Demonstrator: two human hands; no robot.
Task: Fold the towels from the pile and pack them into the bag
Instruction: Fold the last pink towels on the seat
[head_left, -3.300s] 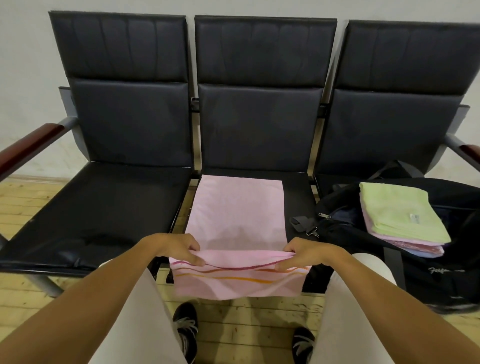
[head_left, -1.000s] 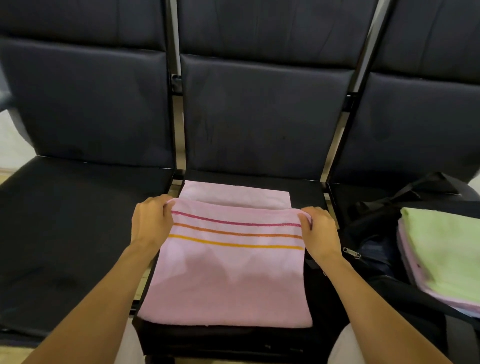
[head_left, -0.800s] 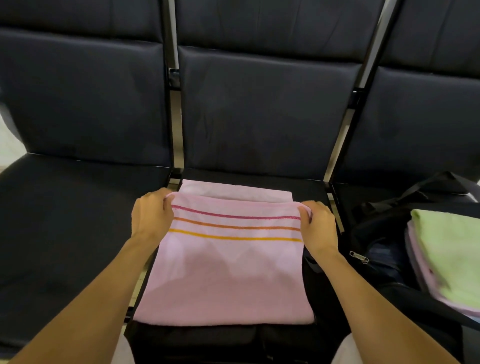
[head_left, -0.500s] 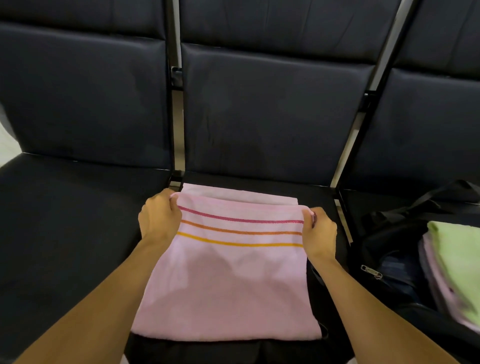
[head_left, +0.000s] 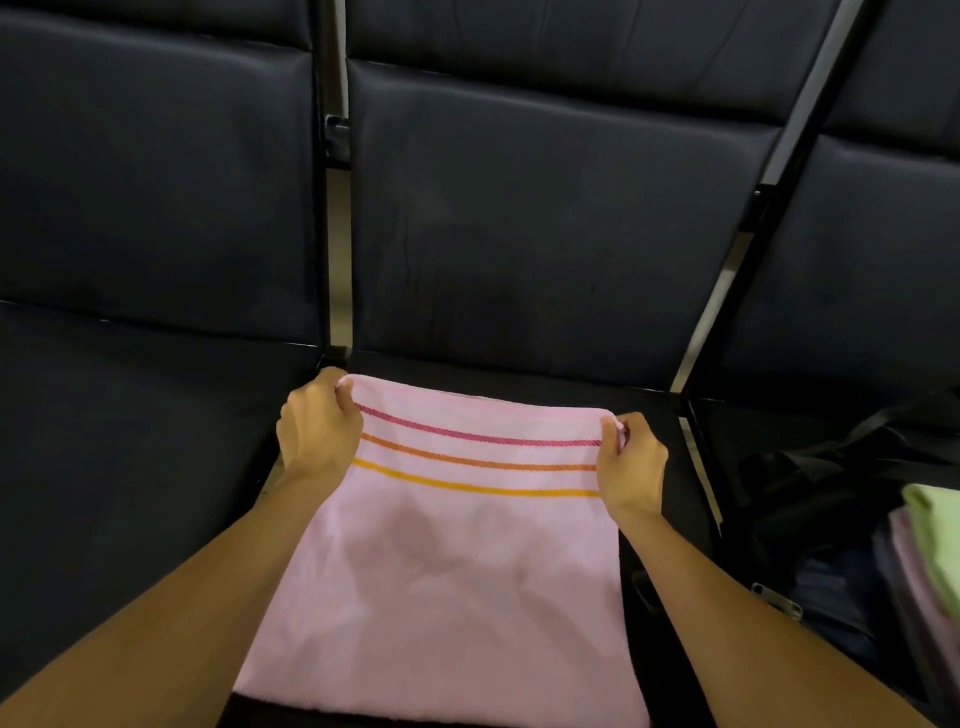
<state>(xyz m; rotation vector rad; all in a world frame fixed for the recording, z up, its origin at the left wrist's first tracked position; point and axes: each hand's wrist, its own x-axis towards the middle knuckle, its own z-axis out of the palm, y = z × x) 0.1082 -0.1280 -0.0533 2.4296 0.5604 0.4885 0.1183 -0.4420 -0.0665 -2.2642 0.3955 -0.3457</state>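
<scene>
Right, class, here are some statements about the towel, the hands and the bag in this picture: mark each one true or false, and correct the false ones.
1. The pink towel lies on the middle seat. True.
2. Only the left hand grips the towel. False: the right hand pinches its far right corner as well, and the left hand pinches the far left corner.
3. The towel has three stripes near its far edge. True: red, orange and yellow.
4. The black bag sits on the seat to the left. False: it sits at the right.
5. A green towel lies on top of the stack at the bag. True.
</scene>
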